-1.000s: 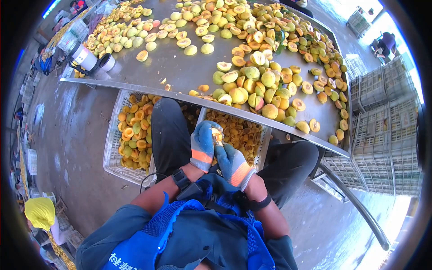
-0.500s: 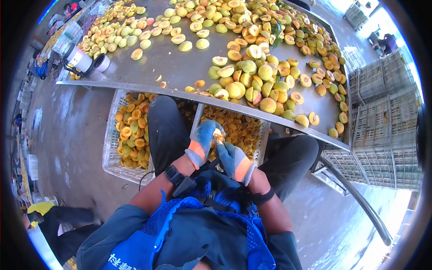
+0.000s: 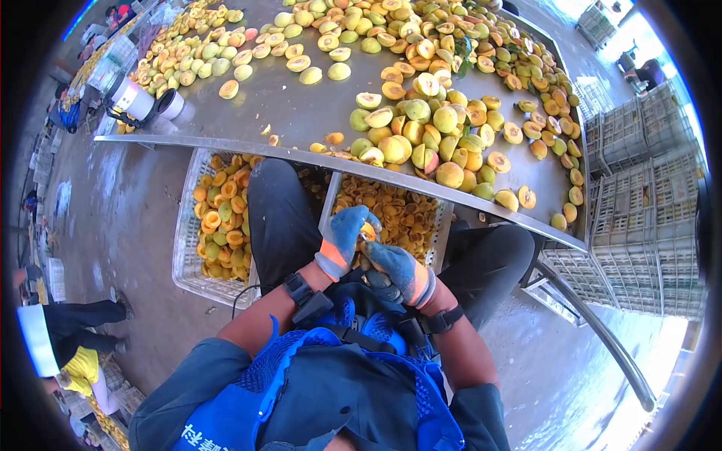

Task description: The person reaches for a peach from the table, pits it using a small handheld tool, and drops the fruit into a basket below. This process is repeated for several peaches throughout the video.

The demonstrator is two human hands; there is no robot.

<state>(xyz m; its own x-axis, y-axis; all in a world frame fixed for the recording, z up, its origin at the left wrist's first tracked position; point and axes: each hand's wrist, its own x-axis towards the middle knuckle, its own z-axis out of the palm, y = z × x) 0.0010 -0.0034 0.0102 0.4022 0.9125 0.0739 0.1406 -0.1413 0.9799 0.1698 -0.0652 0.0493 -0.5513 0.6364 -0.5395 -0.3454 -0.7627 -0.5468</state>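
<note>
Head view: left hand (image 3: 342, 239) grips peach half (image 3: 368, 231); right hand (image 3: 396, 264) touching.

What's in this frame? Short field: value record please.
left: left hand in blue glove with orange cuff, fingers closed on small yellow-orange fruit piece
right: right hand, same glove, fingertips at the fruit piece; any tool unclear
under hands: white plastic mesh crate of orange fruit halves
beside it: second white mesh crate of yellow-green halves
table: grey metal table heaped with whole and halved yellow fruit
far right: stacked grey plastic crates
lower left: another person standing
</note>
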